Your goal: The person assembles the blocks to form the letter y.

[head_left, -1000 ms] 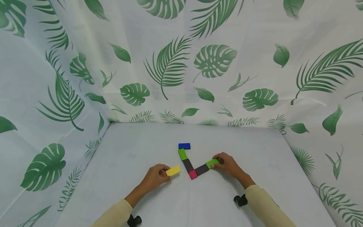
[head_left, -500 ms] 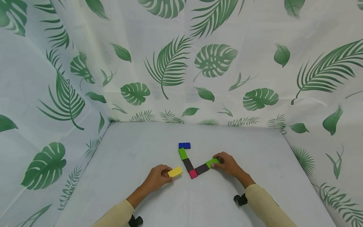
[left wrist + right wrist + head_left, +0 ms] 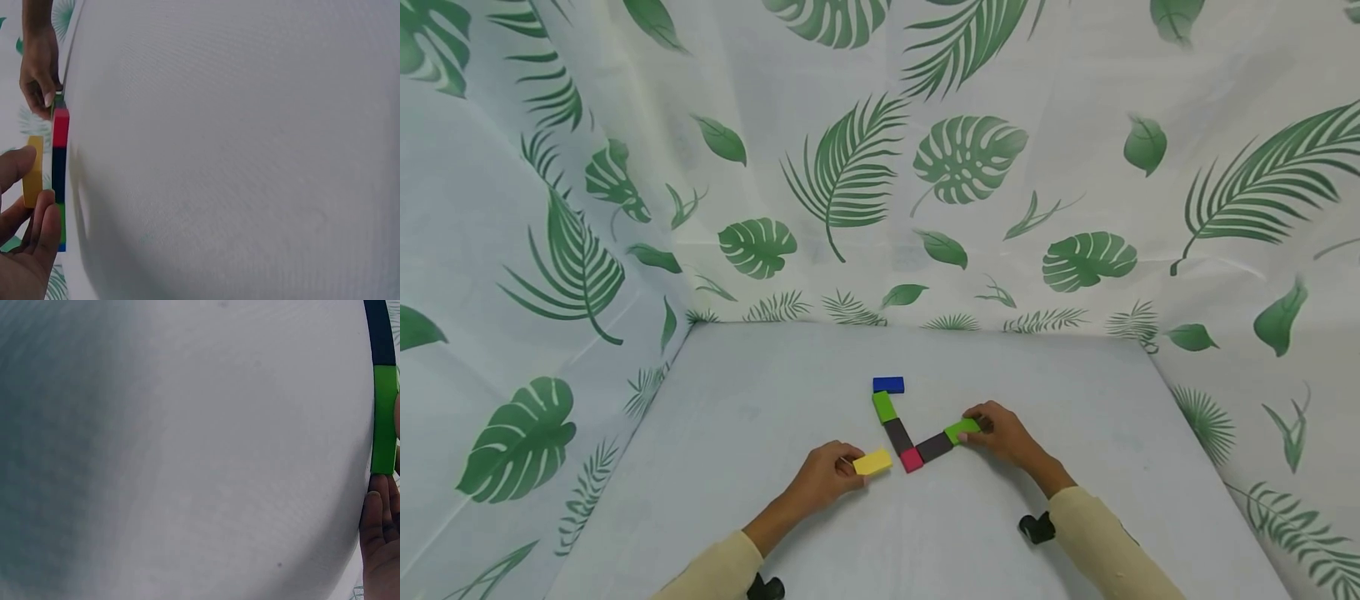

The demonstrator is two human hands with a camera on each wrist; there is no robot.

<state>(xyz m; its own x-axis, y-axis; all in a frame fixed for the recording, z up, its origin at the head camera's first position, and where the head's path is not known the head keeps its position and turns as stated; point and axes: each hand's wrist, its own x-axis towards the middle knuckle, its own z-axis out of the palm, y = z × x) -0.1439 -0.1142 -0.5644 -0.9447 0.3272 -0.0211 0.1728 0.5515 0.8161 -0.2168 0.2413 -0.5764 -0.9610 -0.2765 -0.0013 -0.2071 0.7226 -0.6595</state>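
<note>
Between thumb and fingers my left hand (image 3: 827, 477) pinches a yellow block (image 3: 872, 462), its free end close to the red block (image 3: 912, 460). The red block forms the corner of a V of blocks on the white surface. One arm of the V runs back through a dark block (image 3: 897, 437) and a green block (image 3: 884, 407) to a blue block (image 3: 888, 385). Along the other arm a second dark block (image 3: 935, 448) leads to another green block (image 3: 961, 431). My right hand (image 3: 1002, 435) grips that green block's outer end, thumb in front and fingers behind.
A white sheet (image 3: 760, 375) covers the flat surface. White cloth with green leaves (image 3: 880, 183) rises behind it and at both sides. Small black devices hang under both wrists, one of them the right wrist camera (image 3: 1037, 528).
My left hand has carried the yellow block a little to the right and nearer, toward the red corner block. The right hand and the row of blocks have stayed in place.
</note>
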